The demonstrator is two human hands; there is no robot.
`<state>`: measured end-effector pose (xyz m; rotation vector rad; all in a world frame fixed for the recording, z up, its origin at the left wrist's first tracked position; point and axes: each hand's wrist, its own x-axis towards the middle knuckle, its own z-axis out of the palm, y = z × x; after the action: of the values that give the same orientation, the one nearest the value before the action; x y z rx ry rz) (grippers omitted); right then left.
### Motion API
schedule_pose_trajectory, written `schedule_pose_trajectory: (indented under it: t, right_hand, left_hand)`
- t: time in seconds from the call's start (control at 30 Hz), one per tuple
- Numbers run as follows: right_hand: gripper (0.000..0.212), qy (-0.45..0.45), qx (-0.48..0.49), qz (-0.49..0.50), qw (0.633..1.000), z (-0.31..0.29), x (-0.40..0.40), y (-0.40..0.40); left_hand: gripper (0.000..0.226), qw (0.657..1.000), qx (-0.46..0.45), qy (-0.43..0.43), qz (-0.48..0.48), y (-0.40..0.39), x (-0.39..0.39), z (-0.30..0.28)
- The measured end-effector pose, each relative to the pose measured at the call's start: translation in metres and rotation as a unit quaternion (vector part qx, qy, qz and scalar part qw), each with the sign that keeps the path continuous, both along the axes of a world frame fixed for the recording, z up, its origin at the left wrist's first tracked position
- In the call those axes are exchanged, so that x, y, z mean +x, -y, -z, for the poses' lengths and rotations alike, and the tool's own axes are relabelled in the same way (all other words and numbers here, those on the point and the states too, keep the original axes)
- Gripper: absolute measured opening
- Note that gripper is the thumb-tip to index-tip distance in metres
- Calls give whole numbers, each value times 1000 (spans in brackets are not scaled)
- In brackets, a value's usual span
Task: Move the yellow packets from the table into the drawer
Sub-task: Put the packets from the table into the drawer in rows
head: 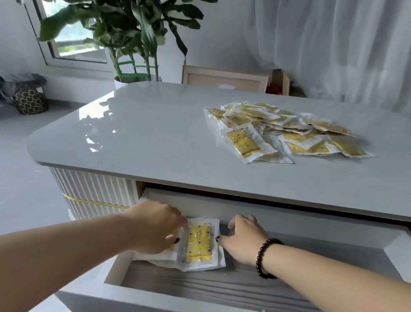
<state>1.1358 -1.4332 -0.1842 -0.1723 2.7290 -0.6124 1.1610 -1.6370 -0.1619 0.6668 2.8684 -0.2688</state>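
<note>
**Packets going down in the drawer's back-left corner**

While the fingertips of the left hand (pixel 154 227) press down, curled, on the left part of a small stack of yellow packets (pixel 198 243), the right hand (pixel 243 238) touches the stack's right edge with its thumb, its fingers bent loosely over the drawer floor beyond. Whether either hand actually pinches a packet I cannot tell; both look to be squaring the stack, not carrying it. A dark bead bracelet (pixel 266 258) sits on the right wrist.

The stack lies near the back-left corner of the open drawer (pixel 211 303), close to the left wall, with one packet face-up on top and white wrappers showing beneath it. The far larger pile of packets (pixel 283 132) is spread loosely toward the back-right part of the table (pixel 139 137), well apart from the drawer.

As I judge it, the task is at an early stage. The wrappers look slick, so the stack could fan out or slide when the hands lift away. Later handfuls taken from the loose pile could shed packets over the table's front edge, missing the drawer and landing on the floor.
</note>
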Motion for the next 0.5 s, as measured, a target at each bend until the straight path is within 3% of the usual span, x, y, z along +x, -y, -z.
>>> schedule_pose_trajectory:
  t: [0.17, 0.33, 0.5]
  right_hand:
    - [26, -40, 11, -12, 999, -51, 14, -36]
    - [18, -90, -29, 30, 995, -94, 10, -67]
    - [21, -155, -95, 98, 978, -108, -17, -92]
  left_hand:
    - [27, 991, 108, -65, -42, -19, 0, -43]
    - [21, 952, 265, -113, -105, -35, -8, -70]
    - [24, 939, 307, -105, -118, -42, -29, -69]
